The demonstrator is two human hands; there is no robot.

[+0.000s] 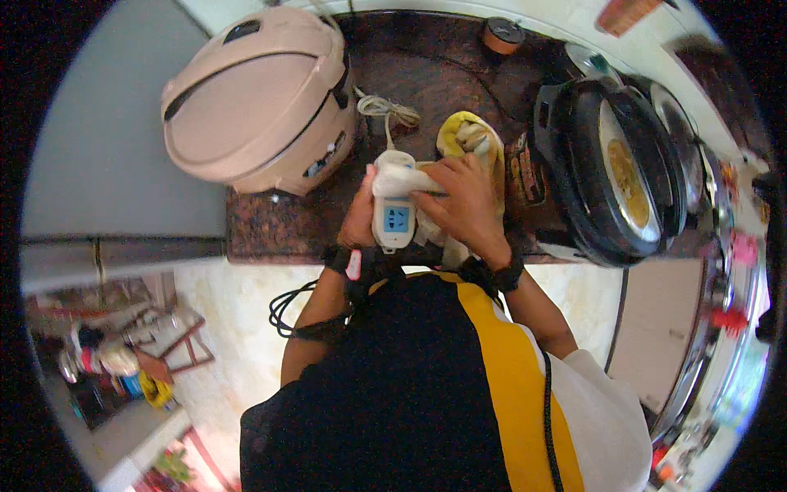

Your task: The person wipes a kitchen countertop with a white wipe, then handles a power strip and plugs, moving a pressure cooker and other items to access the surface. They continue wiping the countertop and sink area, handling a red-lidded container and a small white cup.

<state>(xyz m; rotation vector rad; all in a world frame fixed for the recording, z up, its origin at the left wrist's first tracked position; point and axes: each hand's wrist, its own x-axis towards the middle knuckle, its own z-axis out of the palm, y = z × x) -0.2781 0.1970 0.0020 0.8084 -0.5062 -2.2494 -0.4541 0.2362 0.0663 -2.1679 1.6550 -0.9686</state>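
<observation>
My left hand [358, 212] grips a white extension socket [395, 230] with a light-blue socket face, held over the front of a dark granite counter [406, 67]. My right hand [464, 200] presses a bunched white cloth [398, 182] across the upper part of the socket. Behind that hand, a yellow and cream cloth [455, 132] lies in a heap; whether it joins the white cloth, I cannot tell. From the socket's far end runs a white cord [388, 111], gathered into a bundle on the counter.
A large beige lidded appliance [246, 117] stands at the left. To the right are a dark patterned packet [527, 172] and black cookware [565, 166] with an oval plate [624, 172]. An orange tin with a dark lid [503, 37] sits at the back.
</observation>
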